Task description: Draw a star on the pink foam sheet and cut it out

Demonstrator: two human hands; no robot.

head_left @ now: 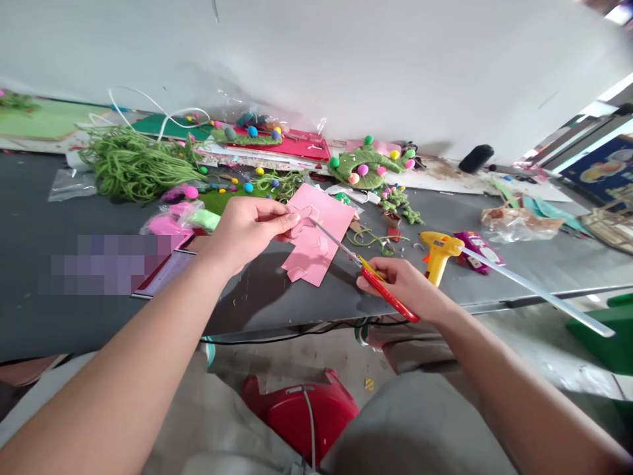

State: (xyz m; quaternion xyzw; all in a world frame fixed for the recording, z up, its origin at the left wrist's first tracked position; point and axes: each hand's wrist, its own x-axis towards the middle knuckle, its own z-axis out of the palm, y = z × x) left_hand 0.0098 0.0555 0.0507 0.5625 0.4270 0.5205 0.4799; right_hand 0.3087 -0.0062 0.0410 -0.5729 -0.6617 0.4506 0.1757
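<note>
Forearms (pixel 158 349) extend, left hand (pixel 247 231) pinching pink paper (pixel 305 219), right hand (pixel 399 282) scissors (pixel 390 297).

left hand (pixel 247 229) bare | right hand (pixel 406 282) bare | forearms (pixel 163 349) bare | trousers (pixel 420 429) grey

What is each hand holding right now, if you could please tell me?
Left hand: closed, pinching a pink piece between thumb and fingers.
Right hand: closed, holding the scissors by the handles.

On the table (pixel 30 218), the glue gun (pixel 438 248) lies right of the paper (pixel 334 214), the yarn bundle (pixel 138 161) left.
</note>
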